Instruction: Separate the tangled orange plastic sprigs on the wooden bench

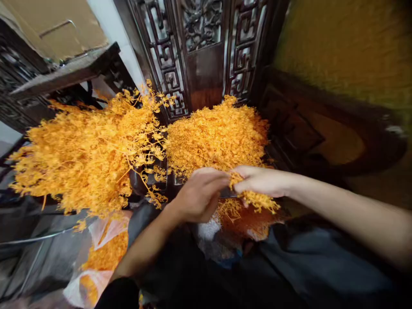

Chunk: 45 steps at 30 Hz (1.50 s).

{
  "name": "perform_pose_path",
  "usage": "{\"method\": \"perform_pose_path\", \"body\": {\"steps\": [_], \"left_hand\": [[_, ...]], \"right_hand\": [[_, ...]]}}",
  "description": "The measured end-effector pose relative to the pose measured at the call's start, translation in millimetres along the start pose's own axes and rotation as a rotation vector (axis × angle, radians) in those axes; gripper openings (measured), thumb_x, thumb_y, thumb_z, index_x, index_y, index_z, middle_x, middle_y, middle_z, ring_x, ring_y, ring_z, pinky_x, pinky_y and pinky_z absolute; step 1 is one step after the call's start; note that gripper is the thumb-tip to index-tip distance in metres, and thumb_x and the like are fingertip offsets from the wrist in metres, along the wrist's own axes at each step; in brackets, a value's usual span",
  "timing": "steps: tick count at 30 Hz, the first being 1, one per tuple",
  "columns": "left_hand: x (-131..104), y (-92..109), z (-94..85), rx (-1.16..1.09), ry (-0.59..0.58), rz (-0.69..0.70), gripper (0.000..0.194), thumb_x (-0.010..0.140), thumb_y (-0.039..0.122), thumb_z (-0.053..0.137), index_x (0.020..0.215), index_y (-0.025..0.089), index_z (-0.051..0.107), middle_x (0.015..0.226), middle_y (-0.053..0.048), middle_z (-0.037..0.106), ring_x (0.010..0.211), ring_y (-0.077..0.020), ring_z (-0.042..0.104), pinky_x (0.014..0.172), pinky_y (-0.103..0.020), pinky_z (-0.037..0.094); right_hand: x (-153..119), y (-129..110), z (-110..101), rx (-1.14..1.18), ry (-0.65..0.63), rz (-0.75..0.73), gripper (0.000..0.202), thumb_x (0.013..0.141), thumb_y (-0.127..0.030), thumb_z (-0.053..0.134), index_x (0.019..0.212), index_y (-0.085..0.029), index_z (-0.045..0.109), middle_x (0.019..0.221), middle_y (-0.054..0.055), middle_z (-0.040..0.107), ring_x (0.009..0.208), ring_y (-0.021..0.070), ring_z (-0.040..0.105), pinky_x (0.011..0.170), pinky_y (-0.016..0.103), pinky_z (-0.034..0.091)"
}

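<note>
My right hand [262, 180] is closed around a small orange-yellow sprig [260, 201], whose frilly ends stick out below the fingers. Close beside it, my left hand [204, 195] has its fingers curled together in a pinch; what lies between them is hidden. Both hands are at the near edge of a dense heap of loose orange bits [215, 137], like small flower heads. To the left spreads a large, looser pile of branching orange sprigs [86, 154], with thin stems showing at its right side. Under my hands, more orange pieces [231, 209] lie by my lap.
A dark carved wooden panel [206, 73] rises behind the heap. At lower left, an open pinkish-white plastic bag [109, 234] holds more orange bits. A dusty wooden ledge [71, 71] with a cardboard box [61, 28] stands at upper left. The right side is dark and blurred.
</note>
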<state>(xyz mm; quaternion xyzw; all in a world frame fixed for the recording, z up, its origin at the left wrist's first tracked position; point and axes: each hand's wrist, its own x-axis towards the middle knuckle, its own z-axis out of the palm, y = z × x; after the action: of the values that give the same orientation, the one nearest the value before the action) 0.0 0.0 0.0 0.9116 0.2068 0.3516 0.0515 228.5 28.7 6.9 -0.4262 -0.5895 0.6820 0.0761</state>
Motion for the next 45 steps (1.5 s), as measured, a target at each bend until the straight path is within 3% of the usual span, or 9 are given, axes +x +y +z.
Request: {"method": "perform_pose_path", "body": {"steps": [4, 8, 17, 24, 29, 33, 35, 40, 45], "left_hand": [[3, -4, 25.1, 0.157, -0.301, -0.098, 0.047, 0.092, 0.012, 0.039, 0.139, 0.010, 0.041, 0.121, -0.016, 0.066, 0.117, -0.0267, 0.061, 0.113, -0.055, 0.041], [4, -2, 38.0, 0.211, -0.553, -0.157, 0.020, 0.091, 0.016, 0.044, 0.104, 0.013, 0.059, 0.091, -0.010, 0.067, 0.088, -0.0238, 0.064, 0.090, -0.043, 0.055], [2, 28, 56.0, 0.227, -0.386, -0.276, 0.048, 0.092, 0.009, 0.036, 0.140, 0.000, 0.040, 0.124, -0.024, 0.063, 0.117, -0.0299, 0.061, 0.102, -0.048, 0.050], [8, 15, 52.5, -0.334, -0.687, -0.688, 0.019, 0.091, 0.016, 0.041, 0.084, 0.015, 0.059, 0.071, -0.006, 0.061, 0.065, -0.0186, 0.058, 0.062, -0.031, 0.044], [16, 0, 32.9, -0.771, -0.519, -0.876, 0.035, 0.095, 0.043, 0.053, 0.070, 0.017, 0.054, 0.060, 0.002, 0.048, 0.056, -0.0113, 0.044, 0.053, -0.025, 0.031], [9, -12, 36.0, -1.120, -0.480, -1.030, 0.049, 0.092, 0.062, 0.053, 0.082, 0.016, 0.063, 0.052, 0.007, 0.037, 0.045, -0.0071, 0.031, 0.045, -0.023, 0.022], [4, -19, 40.8, -1.310, -0.350, -1.093, 0.048, 0.090, 0.064, 0.056, 0.081, 0.016, 0.060, 0.050, 0.010, 0.029, 0.041, -0.0055, 0.023, 0.042, -0.021, 0.019], [1, -31, 47.8, -1.357, 0.102, -1.162, 0.048, 0.084, 0.062, 0.067, 0.072, 0.019, 0.050, 0.050, 0.012, 0.023, 0.040, -0.0029, 0.017, 0.039, -0.018, 0.014], [7, -37, 62.3, -1.280, 0.225, -1.215, 0.044, 0.085, 0.058, 0.066, 0.075, 0.018, 0.052, 0.049, 0.012, 0.026, 0.039, -0.0034, 0.018, 0.040, -0.019, 0.013]], "right_hand": [[-3, 0, 8, -0.088, -0.072, 0.117, 0.026, 0.059, -0.021, 0.067, 0.082, -0.018, 0.055, 0.075, -0.001, 0.055, 0.074, 0.0173, 0.054, 0.060, 0.027, 0.042], [-1, 3, 2, -0.273, -0.058, 0.243, 0.030, 0.056, -0.018, 0.075, 0.079, -0.019, 0.058, 0.071, 0.000, 0.055, 0.074, 0.0216, 0.058, 0.055, 0.028, 0.042], [9, 19, -3, -0.240, -0.031, 0.234, 0.032, 0.058, -0.022, 0.083, 0.085, -0.022, 0.065, 0.071, 0.004, 0.060, 0.079, 0.0284, 0.065, 0.056, 0.034, 0.047], [9, 20, -10, -0.938, 0.220, 0.077, 0.051, 0.061, -0.022, 0.079, 0.111, -0.023, 0.072, 0.066, 0.006, 0.064, 0.067, 0.0281, 0.065, 0.056, 0.036, 0.039], [8, 3, -17, -1.172, 0.254, -0.238, 0.083, 0.077, -0.019, 0.064, 0.156, -0.026, 0.040, 0.066, 0.004, 0.067, 0.067, 0.0261, 0.062, 0.077, 0.042, 0.044], [19, -19, -23, -1.420, 0.285, -0.521, 0.067, 0.092, -0.018, 0.047, 0.157, -0.028, 0.035, 0.095, 0.007, 0.070, 0.090, 0.0270, 0.065, 0.102, 0.052, 0.039], [23, -26, -31, -1.490, 0.464, -0.626, 0.058, 0.099, -0.021, 0.035, 0.157, -0.027, 0.035, 0.116, 0.009, 0.065, 0.112, 0.0309, 0.060, 0.112, 0.060, 0.031], [21, -21, -59, -1.053, 1.048, -0.575, 0.074, 0.092, -0.044, 0.054, 0.157, -0.019, 0.031, 0.144, 0.021, 0.041, 0.133, 0.0395, 0.045, 0.110, 0.055, 0.042], [24, -28, -38, -0.909, 1.028, -0.672, 0.065, 0.091, -0.046, 0.053, 0.150, -0.023, 0.040, 0.133, 0.016, 0.048, 0.122, 0.0360, 0.053, 0.102, 0.055, 0.049]]}}
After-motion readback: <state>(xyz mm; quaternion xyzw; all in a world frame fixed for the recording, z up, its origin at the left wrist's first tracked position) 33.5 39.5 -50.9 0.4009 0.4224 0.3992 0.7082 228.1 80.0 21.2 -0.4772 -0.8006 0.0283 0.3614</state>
